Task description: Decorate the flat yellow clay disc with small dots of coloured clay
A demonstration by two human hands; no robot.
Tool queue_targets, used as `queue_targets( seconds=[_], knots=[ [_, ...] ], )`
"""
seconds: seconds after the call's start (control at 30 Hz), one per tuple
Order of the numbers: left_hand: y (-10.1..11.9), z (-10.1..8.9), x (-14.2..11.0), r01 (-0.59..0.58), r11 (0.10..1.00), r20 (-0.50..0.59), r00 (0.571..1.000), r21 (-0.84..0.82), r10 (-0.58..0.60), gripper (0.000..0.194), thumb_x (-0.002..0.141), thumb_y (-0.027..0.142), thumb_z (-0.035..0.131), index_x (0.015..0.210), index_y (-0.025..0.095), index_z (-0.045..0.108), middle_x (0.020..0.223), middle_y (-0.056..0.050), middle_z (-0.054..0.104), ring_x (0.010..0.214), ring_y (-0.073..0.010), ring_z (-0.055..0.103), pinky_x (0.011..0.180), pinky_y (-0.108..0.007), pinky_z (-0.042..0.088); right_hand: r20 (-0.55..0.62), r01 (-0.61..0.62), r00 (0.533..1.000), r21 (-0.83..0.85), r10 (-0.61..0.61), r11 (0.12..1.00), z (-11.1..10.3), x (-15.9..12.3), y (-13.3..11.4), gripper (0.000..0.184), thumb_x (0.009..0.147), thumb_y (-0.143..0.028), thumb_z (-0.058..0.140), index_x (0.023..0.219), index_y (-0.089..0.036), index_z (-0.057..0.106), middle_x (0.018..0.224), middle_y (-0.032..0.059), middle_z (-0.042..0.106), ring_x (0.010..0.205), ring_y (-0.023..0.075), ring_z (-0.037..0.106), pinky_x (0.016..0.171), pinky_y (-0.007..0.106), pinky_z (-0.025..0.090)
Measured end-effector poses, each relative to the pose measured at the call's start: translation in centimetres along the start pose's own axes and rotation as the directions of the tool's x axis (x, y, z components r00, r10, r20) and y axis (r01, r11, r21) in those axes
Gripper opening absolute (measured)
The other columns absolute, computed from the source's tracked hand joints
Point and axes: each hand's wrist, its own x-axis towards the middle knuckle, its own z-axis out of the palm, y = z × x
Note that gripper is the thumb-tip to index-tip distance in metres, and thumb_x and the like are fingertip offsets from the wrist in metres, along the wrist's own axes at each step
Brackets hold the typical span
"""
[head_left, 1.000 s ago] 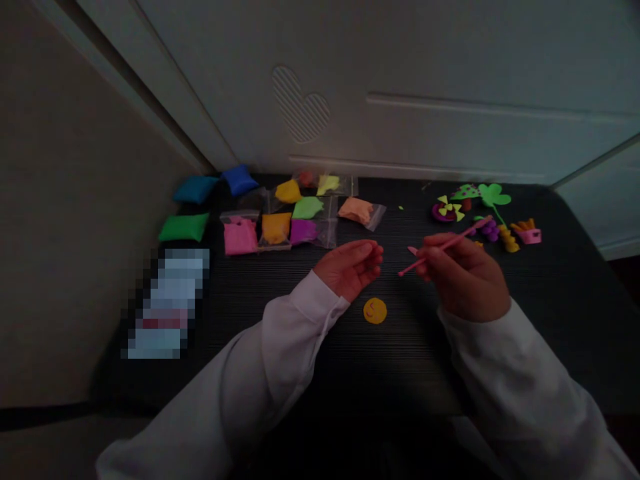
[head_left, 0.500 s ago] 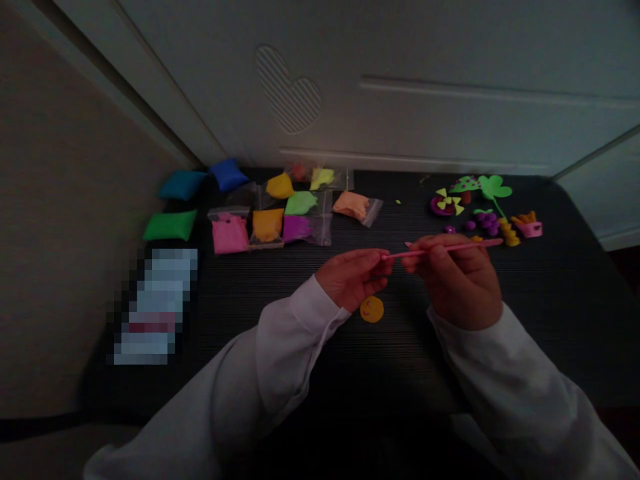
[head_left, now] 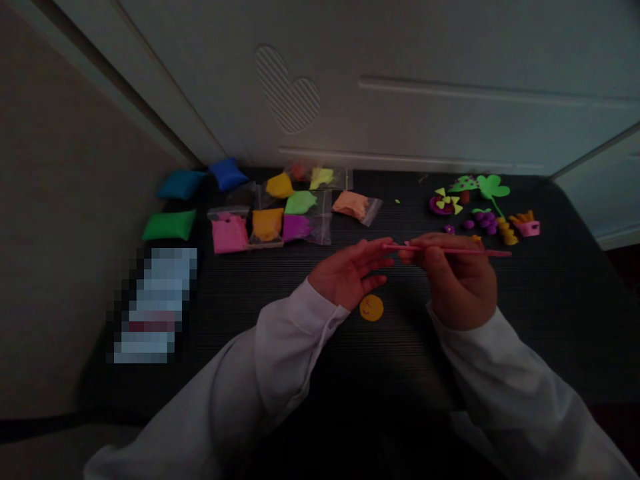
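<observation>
My right hand (head_left: 457, 280) grips a thin pink clay modelling tool (head_left: 467, 251) between thumb and fingers. The tool lies almost level, its narrow tip pointing left. A small bit of pink (head_left: 407, 244) shows at the right fingertips; what it is I cannot make out. My left hand (head_left: 345, 272) has its fingers stretched and spread, with the tool's tip at its index fingertip. On the dark table below the hands lies a flat round yellow clay face (head_left: 371, 308) with small pink marks on it.
Bags of coloured clay, among them a pink one (head_left: 230, 233) and a peach one (head_left: 353, 205), lie at the back left. Small clay figures, such as a green clover (head_left: 493, 187) and a pink cup (head_left: 529, 227), stand at the back right. A blurred-out phone-like screen (head_left: 160, 303) lies left.
My left fingers have spread from a closer pinch around the tool's tip. The tool has swung nearer to level, its right end lower and its left end slightly higher.
</observation>
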Motion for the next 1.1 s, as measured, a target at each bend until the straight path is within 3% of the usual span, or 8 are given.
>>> queue_targets(
  seconds=[0.1, 0.2, 0.37, 0.6, 0.8, 0.97, 1.1],
  knots=[
    [0.2, 0.2, -0.2, 0.037, 0.998, 0.006, 0.999, -0.041, -0.037, 0.03, 0.079, 0.032, 0.038, 0.094, 0.018, 0.06, 0.103, -0.003, 0.059, 0.093, -0.0143, 0.052, 0.069, -0.025, 0.041, 0.033, 0.036, 0.999, 0.008, -0.036, 0.999, -0.2, 0.1, 0.5, 0.01, 0.077, -0.026, 0.049, 0.083, -0.02, 0.055, 0.085, 0.0028, 0.057, 0.071, 0.0128, 0.06, 0.066, 0.03, 0.053],
    [0.3, 0.4, -0.3, 0.045, 0.997, 0.021, 0.999, -0.058, -0.044, 0.031, 0.079, 0.031, 0.037, 0.096, 0.017, 0.058, 0.108, -0.002, 0.056, 0.092, -0.0133, 0.05, 0.07, -0.024, 0.039, -0.01, 0.089, 0.996, 0.06, -0.088, 0.994, -0.4, 0.2, 1.1, 0.01, 0.077, -0.023, 0.049, 0.084, -0.02, 0.055, 0.085, 0.0018, 0.057, 0.069, 0.0115, 0.06, 0.064, 0.029, 0.053],
    [0.4, 0.4, -0.4, 0.03, 0.998, 0.017, 0.999, -0.054, -0.029, 0.031, 0.079, 0.031, 0.037, 0.097, 0.016, 0.058, 0.108, -0.003, 0.055, 0.094, -0.0146, 0.048, 0.069, -0.024, 0.038, 0.003, 0.091, 0.996, 0.064, -0.091, 0.994, -0.4, 0.1, 1.2, 0.01, 0.078, -0.021, 0.048, 0.085, -0.019, 0.056, 0.086, 0.0025, 0.056, 0.07, 0.0117, 0.06, 0.064, 0.03, 0.053],
    [0.2, 0.7, -0.6, 0.022, 0.999, 0.074, 0.997, -0.024, -0.02, 0.035, 0.077, 0.035, 0.038, 0.104, 0.018, 0.053, 0.121, -0.003, 0.045, 0.108, -0.0198, 0.039, 0.071, -0.027, 0.037, 0.006, 0.191, 0.982, -0.068, -0.191, 0.979, -0.6, 0.0, 0.9, 0.013, 0.078, -0.018, 0.047, 0.088, -0.02, 0.055, 0.087, 0.0029, 0.056, 0.071, 0.0122, 0.059, 0.065, 0.031, 0.052],
    [0.2, 0.7, -0.8, 0.013, 1.0, 0.127, 0.992, -0.026, -0.01, 0.041, 0.076, 0.038, 0.039, 0.111, 0.019, 0.048, 0.127, -0.004, 0.039, 0.117, -0.0225, 0.03, 0.074, -0.028, 0.037, 0.081, 0.349, 0.937, -0.212, -0.34, 0.913, -0.7, -0.1, 0.9, 0.019, 0.076, -0.013, 0.048, 0.09, -0.021, 0.056, 0.085, 0.0029, 0.059, 0.082, 0.0163, 0.058, 0.074, 0.037, 0.049],
    [0.2, 0.7, -0.8, 0.01, 1.0, 0.146, 0.989, -0.017, -0.008, 0.041, 0.077, 0.038, 0.038, 0.112, 0.02, 0.047, 0.129, -0.003, 0.037, 0.117, -0.0226, 0.029, 0.074, -0.028, 0.037, 0.024, 0.333, 0.942, -0.22, -0.336, 0.917, -0.8, -0.1, 0.9, 0.018, 0.076, -0.014, 0.047, 0.091, -0.021, 0.055, 0.089, 0.0037, 0.056, 0.077, 0.0149, 0.058, 0.068, 0.034, 0.05],
    [0.3, 0.6, -0.8, 0.01, 1.0, 0.138, 0.99, -0.011, -0.009, 0.041, 0.077, 0.038, 0.037, 0.112, 0.019, 0.047, 0.128, -0.003, 0.038, 0.117, -0.0225, 0.031, 0.074, -0.029, 0.037, 0.056, 0.354, 0.935, -0.249, -0.351, 0.901, -0.8, -0.1, 0.9, 0.018, 0.076, -0.014, 0.048, 0.09, -0.021, 0.056, 0.085, 0.0032, 0.058, 0.081, 0.016, 0.057, 0.071, 0.035, 0.05]
  ],
)
